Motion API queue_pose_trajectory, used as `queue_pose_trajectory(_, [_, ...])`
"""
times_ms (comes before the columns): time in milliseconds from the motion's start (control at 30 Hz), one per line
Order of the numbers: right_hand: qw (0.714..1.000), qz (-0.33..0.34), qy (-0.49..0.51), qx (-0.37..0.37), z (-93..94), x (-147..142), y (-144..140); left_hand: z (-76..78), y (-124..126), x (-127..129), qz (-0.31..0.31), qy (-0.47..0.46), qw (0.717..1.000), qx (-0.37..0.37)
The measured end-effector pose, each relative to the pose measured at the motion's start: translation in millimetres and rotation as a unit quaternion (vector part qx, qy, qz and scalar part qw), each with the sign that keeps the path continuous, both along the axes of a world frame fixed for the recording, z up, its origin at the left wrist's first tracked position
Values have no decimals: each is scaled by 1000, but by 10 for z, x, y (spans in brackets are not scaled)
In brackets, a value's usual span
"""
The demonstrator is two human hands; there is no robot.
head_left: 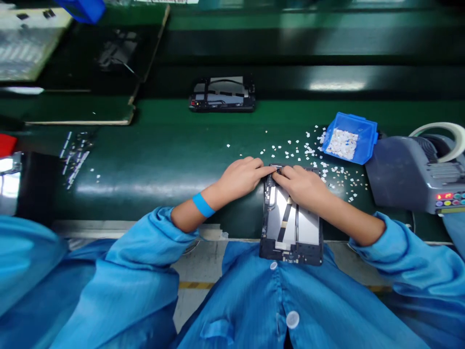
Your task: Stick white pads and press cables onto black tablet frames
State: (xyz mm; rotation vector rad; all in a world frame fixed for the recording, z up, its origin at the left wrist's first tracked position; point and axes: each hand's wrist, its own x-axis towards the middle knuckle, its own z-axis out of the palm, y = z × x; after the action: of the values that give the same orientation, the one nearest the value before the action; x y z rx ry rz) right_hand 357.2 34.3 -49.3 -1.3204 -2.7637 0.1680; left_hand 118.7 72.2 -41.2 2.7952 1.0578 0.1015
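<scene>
Bare green tabletop (pixel 152 165) left of hands. Left hand (pixel 241 177) and right hand (pixel 303 186) pinch the far edge of the tablet frame (pixel 292 232), which overhangs the tabletop's near edge. White bits (pixel 308 150), blue bin (pixel 350 138), tape dispenser (pixel 410 174) crowd the right.

An electronics assembly line in a factory — the long green conveyor surface (pixel 174 160) runs across the view, with an opened device (pixel 222 94) lying farther along it. A blue parts bin (pixel 363 130) of small white pieces, a grey tape dispenser (pixel 407 169) with coloured buttons, and the blue anti-static coat sleeves (pixel 145 261) with a wrist strap (pixel 203 205) — all mark a production workstation.
</scene>
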Motion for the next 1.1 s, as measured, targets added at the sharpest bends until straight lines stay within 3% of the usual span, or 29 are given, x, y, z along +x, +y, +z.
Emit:
queue_pose_trajectory(100, [991,-24,126,-24,112,120,-79,51,0,9,-3,-15,1000,-14])
queue_pose_trajectory(167, [962,-98,253,2,208,324,-319,44,-1,15,14,-79,996,-39])
queue_pose_trajectory(233, [906,-222,357,36,266,607,-709,-1,17,41,61,-169,981,-68])
queue_pose_trajectory(300, [849,-335,408,11,262,924,-1158,-59,66,100,104,-227,962,-109])
queue_pose_trajectory(433, [743,-509,435,0,167,1479,-1822,-126,236,274,167,-227,926,-252])
queue_pose_trajectory(567, [608,-591,529,32,100,1941,-1934,-169,469,388,242,-246,849,-401])
queue_pose_trajectory(633, [536,-606,588,26,67,2132,-1850,-185,562,412,233,-236,839,-432])
queue_pose_trajectory(700, [486,-606,630,-4,16,2255,-1716,-187,610,422,218,-223,846,-433])
queue_pose_trajectory(833, [452,-587,667,-74,-132,2330,-1385,-172,617,418,212,-207,865,-406])
queue_pose_trajectory(933, [431,-571,694,-81,-212,2334,-1222,-143,576,392,218,-211,870,-388])
queue_pose_trajectory(1100, [415,-562,715,-34,-216,2222,-1352,-6,318,315,242,-213,893,-315])
